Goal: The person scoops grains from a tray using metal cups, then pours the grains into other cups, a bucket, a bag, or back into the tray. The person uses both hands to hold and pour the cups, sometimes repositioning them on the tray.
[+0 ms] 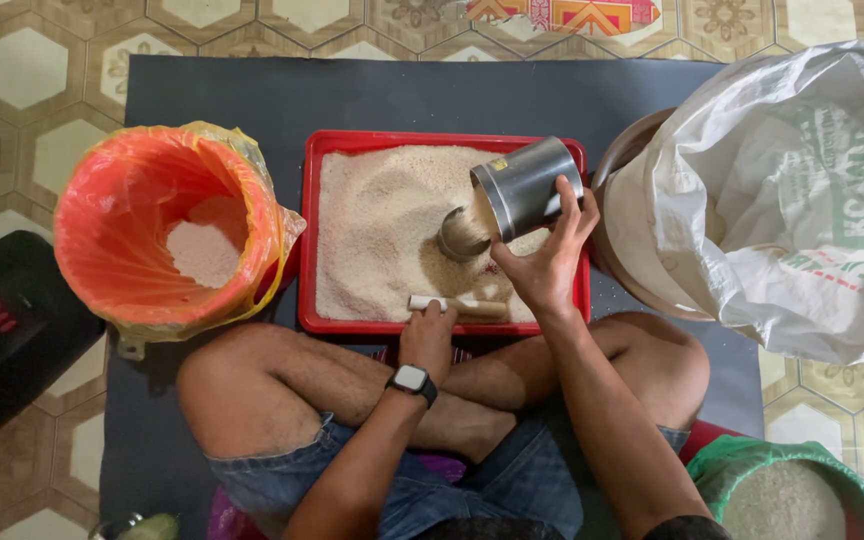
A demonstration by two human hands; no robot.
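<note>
Right hand (544,262) tips tin (526,186); bucket (157,230) beside.

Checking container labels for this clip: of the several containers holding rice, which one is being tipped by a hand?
The metal cup, held tilted in the right hand over the red tray. The orange-lined bucket and green-lined bucket stand untouched.

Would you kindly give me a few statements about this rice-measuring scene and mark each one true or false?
1. The right hand holds a metal can tilted over the red tray. True.
2. The left hand rests on a pale stick lying in the tray. True.
3. The orange-lined bucket is filled to the brim. False: only a little rice lies at its bottom.
4. The white sack lies left of the tray. False: it is on the right.
</note>
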